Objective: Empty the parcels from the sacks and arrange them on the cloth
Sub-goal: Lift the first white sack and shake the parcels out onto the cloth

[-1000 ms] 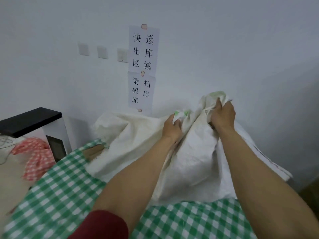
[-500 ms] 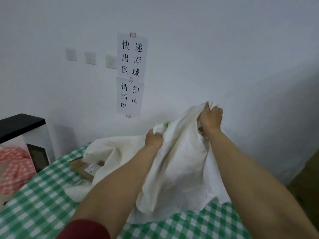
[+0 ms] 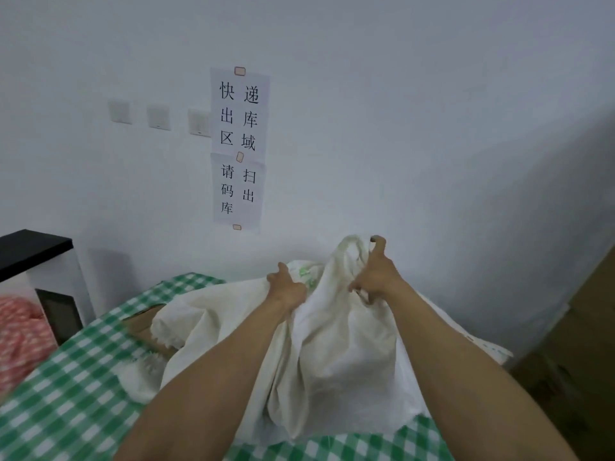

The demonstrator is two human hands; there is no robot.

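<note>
A white woven sack (image 3: 336, 361) lies bunched on the green-and-white checked cloth (image 3: 66, 394). My left hand (image 3: 288, 287) grips a fold of the sack near its green printing. My right hand (image 3: 376, 274) grips the sack's raised end and holds it up. At the sack's left opening a brown cardboard parcel (image 3: 143, 324) pokes out onto the cloth. What else is inside the sack is hidden.
A white wall with taped paper signs (image 3: 238, 148) stands close behind. A white cabinet with a black top (image 3: 36, 254) is at the left, with a red checked cloth (image 3: 20, 334) beside it. Brown cartons (image 3: 585, 344) stand at the right.
Both hands have kept their grip while tugging the sack's end. A cardboard parcel has slid further out of the sack's left opening onto the cloth.
</note>
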